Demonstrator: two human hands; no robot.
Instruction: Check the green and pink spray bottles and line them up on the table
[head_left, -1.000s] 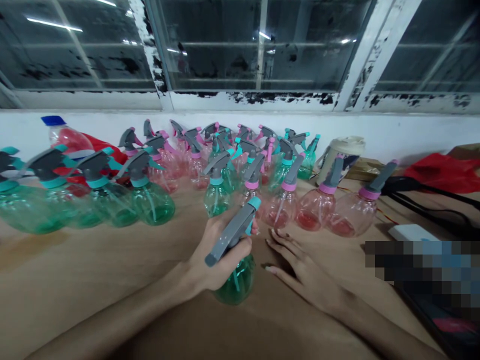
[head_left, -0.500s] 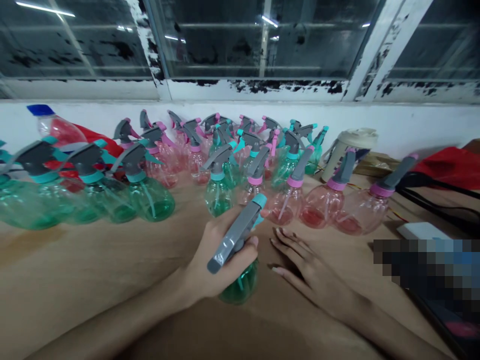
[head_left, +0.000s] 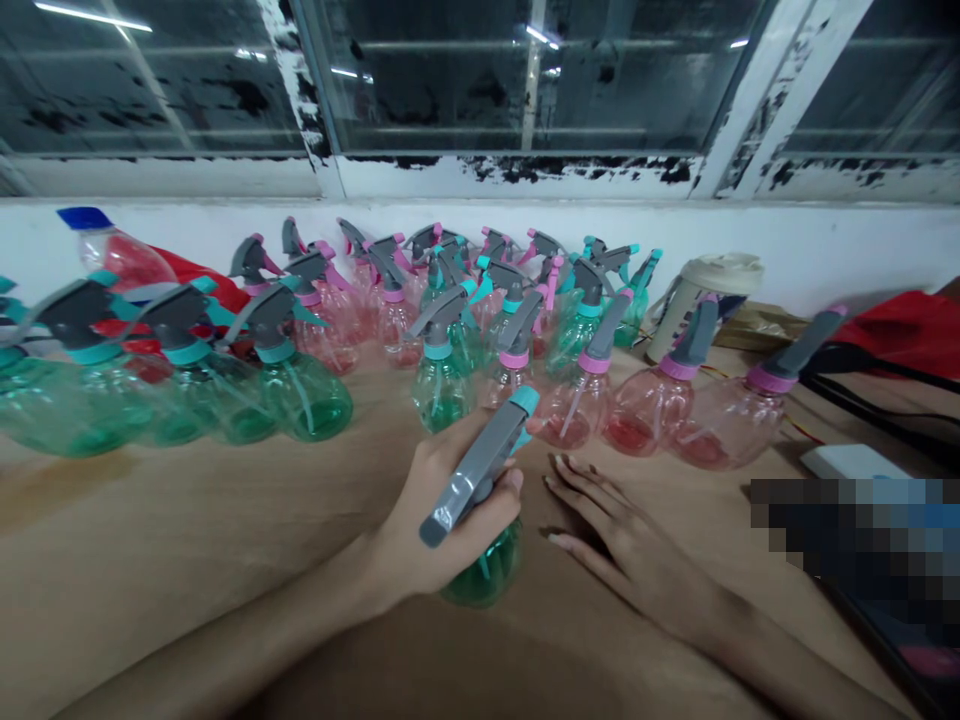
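Note:
My left hand (head_left: 442,520) is wrapped round the neck of a green spray bottle (head_left: 489,570) with a grey and turquoise trigger head. The head points away and to the right, and part of the bottle's body is hidden by my fingers. To its right, my right hand (head_left: 630,540) rests on the table with fingers stretched and spread, holding nothing. Just beyond the hands stand pink spray bottles (head_left: 649,415) in a slanting row, some liquid low in them. A green spray bottle (head_left: 441,385) stands directly behind the held one.
More green spray bottles (head_left: 307,395) line the left side of the brown table (head_left: 225,530). Several pink and green ones crowd along the white wall. A large bottle with a blue cap (head_left: 84,218), a cream tumbler (head_left: 697,300), black cables (head_left: 862,400) and a white box (head_left: 851,462) are around them.
The view has shifted slightly, so things sit a little differently in the picture. My left hand keeps its hold on the spray bottle, and my right hand stays flat on the table.

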